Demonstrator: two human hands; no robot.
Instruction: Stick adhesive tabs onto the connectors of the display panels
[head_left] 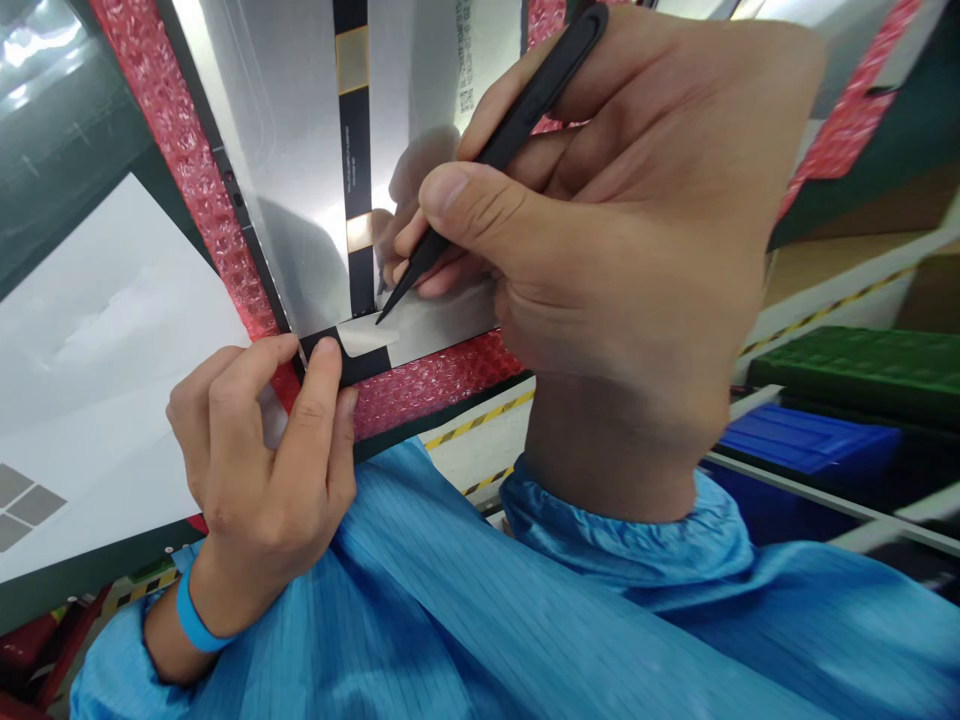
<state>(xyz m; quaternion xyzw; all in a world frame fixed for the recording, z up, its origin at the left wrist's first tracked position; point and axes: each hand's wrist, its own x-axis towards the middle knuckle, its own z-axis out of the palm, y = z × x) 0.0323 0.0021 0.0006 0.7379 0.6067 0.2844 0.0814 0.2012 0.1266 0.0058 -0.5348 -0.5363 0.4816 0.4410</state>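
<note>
Well, the dark green work surface (45, 595) spreads widest, and on it lies a silvery panel (300, 180) edged with red bubble wrap (442, 378), a white sheet (112, 400) to its left. Off to the right, a green bin (862, 360) and a blue bin (806, 440) sit apart from all this. The right hand (615, 230) stands in the way — it hides the panel's lower right part and some of the wrap. The left hand (262, 450) is at the panel's near left corner, fingers bent, tips down on the black border; whether it also grips the edge, I cannot tell. Pinched between right thumb and fingers, the black tool (536, 95) is over the panel, its long axis slanting from the blunt end at upper right to the fine tip at lower left. That tip points at a pale film (367, 338) on the near edge — just beside the left fingertips.
</note>
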